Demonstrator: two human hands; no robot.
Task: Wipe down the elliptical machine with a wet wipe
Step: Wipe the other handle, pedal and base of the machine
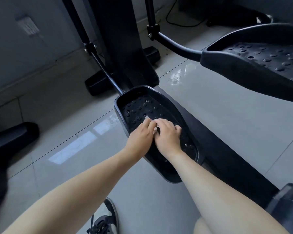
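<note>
While the left hand [140, 135] and right hand [167, 135] sit side by side, fingers curled on the bunched wet wipe [147, 117] at mid foot pedal [159, 103], little cloth meets the tread. Raised studs [139, 108] toward 12 o'clock could snag or tear it, leaving dirt between them.

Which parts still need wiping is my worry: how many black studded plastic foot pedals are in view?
2. One black studded pedal sits centre, under the left hand and right hand; the other pedal is raised at upper right.
</note>
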